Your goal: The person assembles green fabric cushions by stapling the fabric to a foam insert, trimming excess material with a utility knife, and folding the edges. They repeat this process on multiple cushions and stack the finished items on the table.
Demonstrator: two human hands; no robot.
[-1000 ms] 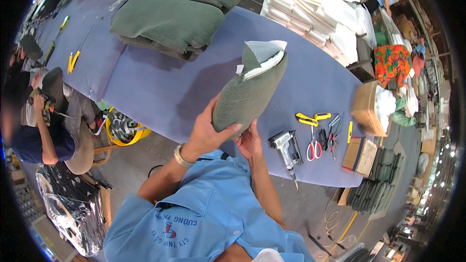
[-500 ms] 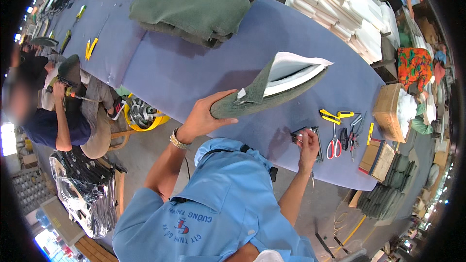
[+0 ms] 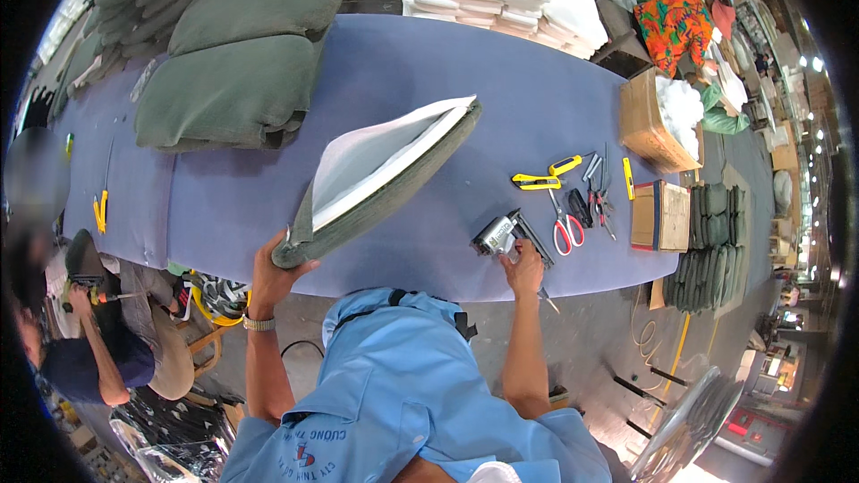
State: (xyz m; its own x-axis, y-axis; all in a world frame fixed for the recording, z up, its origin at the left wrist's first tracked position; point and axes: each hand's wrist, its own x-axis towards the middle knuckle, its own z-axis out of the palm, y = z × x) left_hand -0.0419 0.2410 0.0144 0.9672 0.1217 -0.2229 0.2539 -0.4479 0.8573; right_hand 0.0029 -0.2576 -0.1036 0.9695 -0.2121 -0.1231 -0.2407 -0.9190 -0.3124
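My left hand (image 3: 273, 279) pinches the near end of a dark green fabric-covered pad (image 3: 389, 206), fingers under it and thumb along its edge. The pad is tilted above the blue-grey table, its white inner layer (image 3: 358, 156) spread open along the top. At the table's near edge, my right hand (image 3: 524, 270) is closed round the handle of a silver and black air staple gun (image 3: 495, 237). The gun lies on its side with its nose hidden. Beside it are red-handled scissors (image 3: 567, 231) and a yellow utility knife (image 3: 537, 182).
Green cushions (image 3: 224, 89) are stacked at the far left. White foam sheets (image 3: 492, 0) lie beyond the table. A carton of white stuffing (image 3: 653, 121) and a smaller box (image 3: 660, 215) line the right edge. A co-worker (image 3: 98, 358) sits at left with a power tool.
My view has swung to the right. The pad has come nearer on the left, tilted more steeply. My right hand has closed round the staple gun's handle, and the gun shows more fully.
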